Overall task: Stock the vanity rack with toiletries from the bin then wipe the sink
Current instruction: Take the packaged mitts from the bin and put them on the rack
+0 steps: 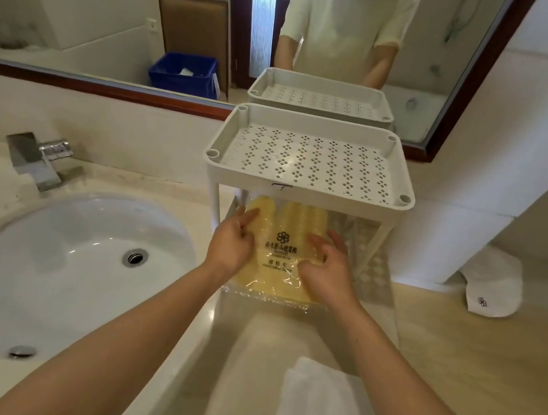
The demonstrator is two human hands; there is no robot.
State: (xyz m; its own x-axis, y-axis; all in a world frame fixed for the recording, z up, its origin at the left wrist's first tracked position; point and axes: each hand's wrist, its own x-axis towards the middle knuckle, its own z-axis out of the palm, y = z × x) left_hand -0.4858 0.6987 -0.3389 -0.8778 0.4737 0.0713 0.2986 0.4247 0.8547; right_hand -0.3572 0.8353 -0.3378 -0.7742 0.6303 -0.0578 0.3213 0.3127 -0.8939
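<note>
Under the rack's top tray (335, 201), left hand (232, 242) and right hand (329, 266) hold a clear packet (280, 254) of yellow cloth (294, 216)

One sink (53, 249). Behind sink: one tap (35, 157), one mirror (116, 15), one blue bin (182, 73) reflected. Right of sink: one rack (305, 195), one packet (278, 276), two hands, left hand (232, 243), right hand (327, 269); two towels, near towel (320, 409), far towel (494, 282).

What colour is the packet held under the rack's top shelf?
The packet is pale yellow inside clear plastic, with a dark printed logo; head view.
</note>
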